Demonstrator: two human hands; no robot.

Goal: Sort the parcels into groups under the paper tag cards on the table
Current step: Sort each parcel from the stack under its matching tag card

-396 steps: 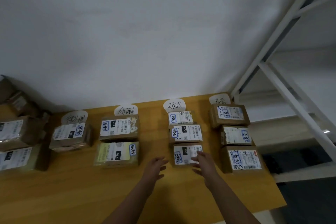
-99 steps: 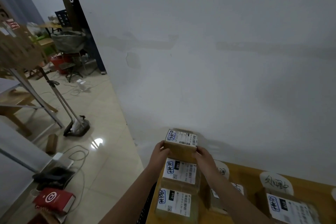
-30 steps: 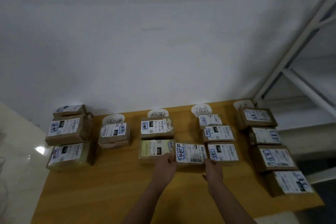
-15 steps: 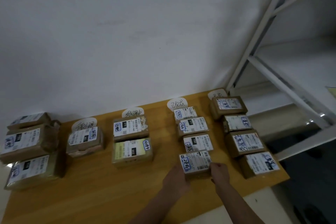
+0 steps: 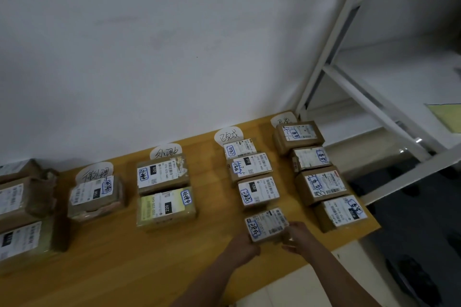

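Parcel: the small parcel (image 5: 267,225) is label-up between both hands, nearest in the column under the third tag card (image 5: 229,135). I can't tell if it's fully down on the bench (image 5: 119,269).
Left hand: the left hand (image 5: 243,248) has its fingers curled in at the parcel's 8 o'clock corner, gripping it.
Right hand: the right hand (image 5: 298,234) has its fingers wrapped round the 4 o'clock end, gripping too.
12 o'clock: the next parcel (image 5: 258,192) is just beside, with only a thin gap.
2 o'clock: the corner parcel (image 5: 341,212) is near, a strip of bare wood between them, and it sits right by the bench's corner.
6 o'clock: the front edge is near, just under the wrists.
7 to 9 o'clock: broad bare wood here, lots of room.
10 o'clock: the yellow-green parcel (image 5: 166,208) is well apart.
1 o'clock: the white rack (image 5: 374,112) stands past the bench's right edge.
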